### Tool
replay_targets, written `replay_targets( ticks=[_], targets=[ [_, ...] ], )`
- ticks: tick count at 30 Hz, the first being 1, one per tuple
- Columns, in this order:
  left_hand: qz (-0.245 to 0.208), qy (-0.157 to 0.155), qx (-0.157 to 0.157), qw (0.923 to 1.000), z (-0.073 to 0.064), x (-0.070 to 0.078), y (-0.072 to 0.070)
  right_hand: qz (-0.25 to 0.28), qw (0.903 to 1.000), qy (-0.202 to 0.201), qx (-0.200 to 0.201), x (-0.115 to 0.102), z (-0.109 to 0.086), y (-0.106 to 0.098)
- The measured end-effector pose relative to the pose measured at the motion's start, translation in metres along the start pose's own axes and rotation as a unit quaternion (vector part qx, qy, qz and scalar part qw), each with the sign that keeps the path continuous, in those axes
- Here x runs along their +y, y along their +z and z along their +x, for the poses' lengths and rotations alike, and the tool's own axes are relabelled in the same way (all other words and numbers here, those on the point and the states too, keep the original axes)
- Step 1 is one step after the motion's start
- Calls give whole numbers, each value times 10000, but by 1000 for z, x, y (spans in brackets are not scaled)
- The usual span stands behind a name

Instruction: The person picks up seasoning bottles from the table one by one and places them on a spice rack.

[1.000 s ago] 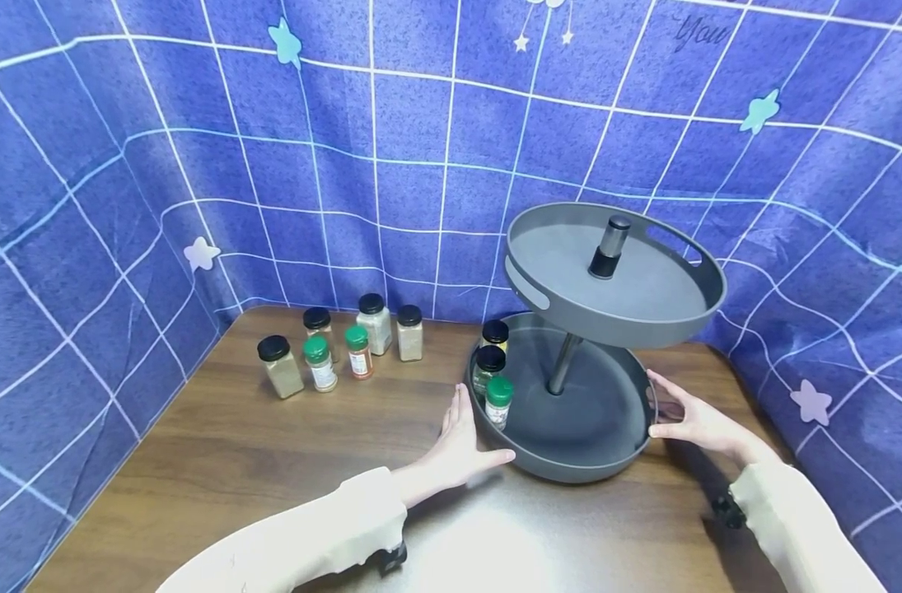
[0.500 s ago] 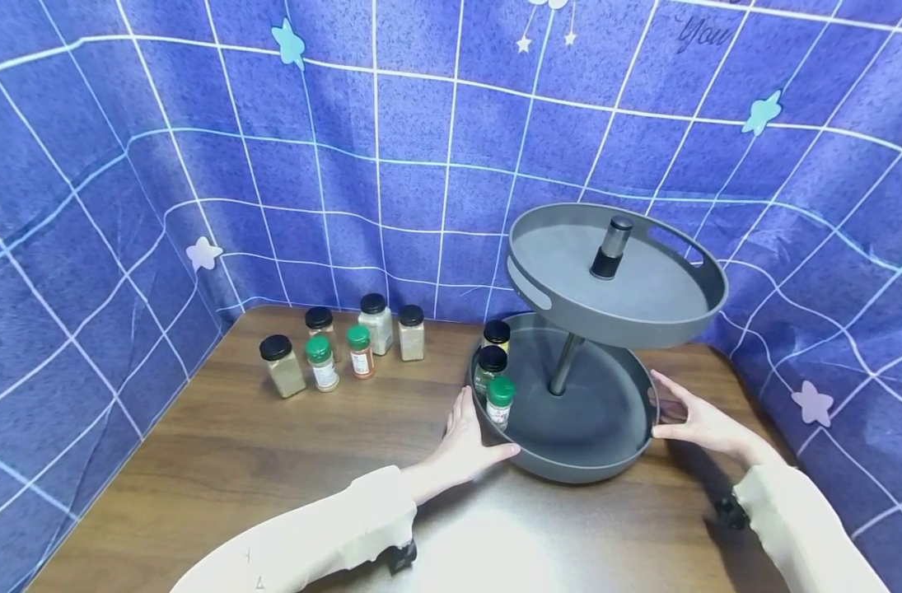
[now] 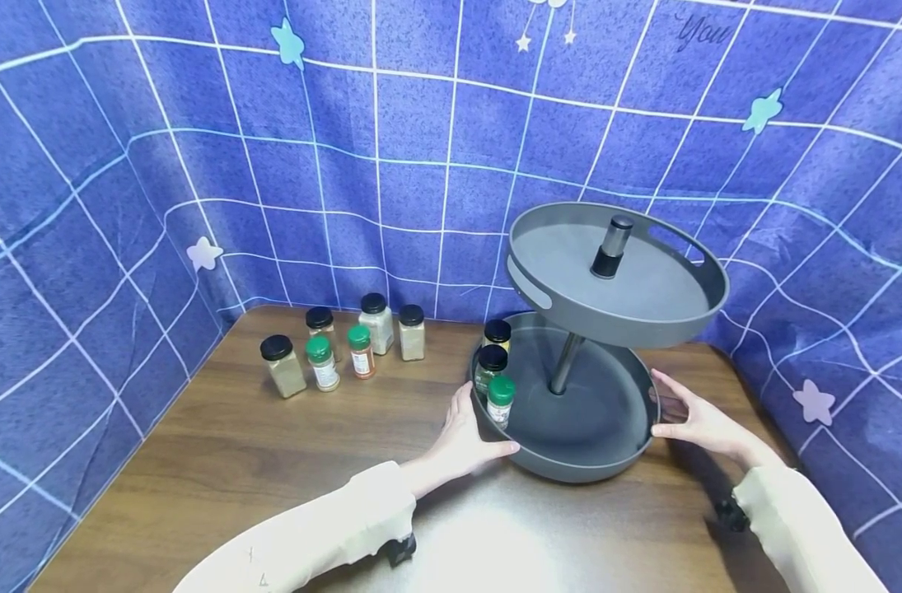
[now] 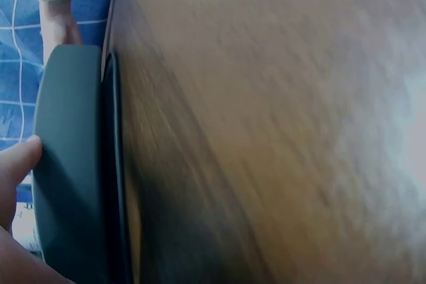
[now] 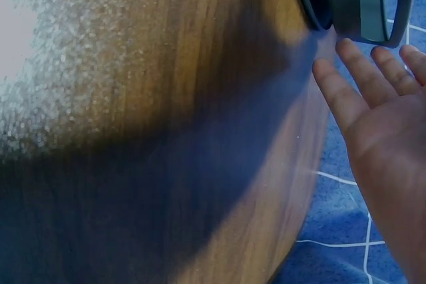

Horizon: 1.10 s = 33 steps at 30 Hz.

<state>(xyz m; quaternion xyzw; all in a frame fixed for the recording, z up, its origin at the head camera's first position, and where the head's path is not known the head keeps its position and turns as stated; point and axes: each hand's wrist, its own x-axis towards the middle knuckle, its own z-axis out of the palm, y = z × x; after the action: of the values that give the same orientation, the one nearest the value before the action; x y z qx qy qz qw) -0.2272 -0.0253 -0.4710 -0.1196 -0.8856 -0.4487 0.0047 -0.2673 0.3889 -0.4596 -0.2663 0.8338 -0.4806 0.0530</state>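
A grey two-tier turntable stands on the table's right side, its lower tray [image 3: 569, 441] under a smaller-looking upper tray [image 3: 658, 284] on a central post. My left hand [image 3: 461, 441] lies along the lower tray's left wall, thumb at the front rim; the left wrist view shows the thumb [image 4: 23, 154] against the grey wall. On the opposite side my right hand [image 3: 706, 424] has its spread fingers at the tray's right edge. In the right wrist view the fingers [image 5: 363, 74] extend toward the tray. Inside the lower tray's left side are a green-capped spice jar [image 3: 500, 403] and two black-capped jars [image 3: 491, 371].
Several spice jars are grouped at the back left of the wooden table [image 3: 273, 461], among them a green-capped one with red contents [image 3: 361, 354] and a black-capped one [image 3: 282, 368]. A blue gridded cloth [image 3: 406, 165] hangs behind and around the table.
My left hand has shifted slightly right, its thumb now at the tray's rim. The right hand, turntable and jars keep their places.
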Motion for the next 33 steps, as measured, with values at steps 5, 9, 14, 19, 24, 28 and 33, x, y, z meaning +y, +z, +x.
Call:
replay_targets(
  ticks=[5, 9, 14, 19, 24, 28, 33],
  targets=[
    [0, 59, 113, 9999, 3, -3, -2, 131, 9998, -160, 30, -1, -1, 2],
    [-40, 90, 100, 9999, 5, -6, -3, 216, 9995, -221, 27, -3, -2, 3],
    [-138, 201, -62, 9997, 11, -12, -6, 199, 9996, -178, 23, -3, -2, 3],
    [-295, 436, -245, 9983, 19, -17, -12, 206, 9996, -186, 32, -2, 0, 3],
    [-364, 525, -360, 9973, 27, -22, -16, 148, 9998, -113, 61, 0, -1, 3],
    [-304, 484, -491, 9972, 32, -24, -21, 27, 9999, -64, 86, 2, 0, 2],
    [-109, 327, -736, 9967, 38, -25, -29, -22, 10000, -79, 50, 3, 0, 1]
  ],
)
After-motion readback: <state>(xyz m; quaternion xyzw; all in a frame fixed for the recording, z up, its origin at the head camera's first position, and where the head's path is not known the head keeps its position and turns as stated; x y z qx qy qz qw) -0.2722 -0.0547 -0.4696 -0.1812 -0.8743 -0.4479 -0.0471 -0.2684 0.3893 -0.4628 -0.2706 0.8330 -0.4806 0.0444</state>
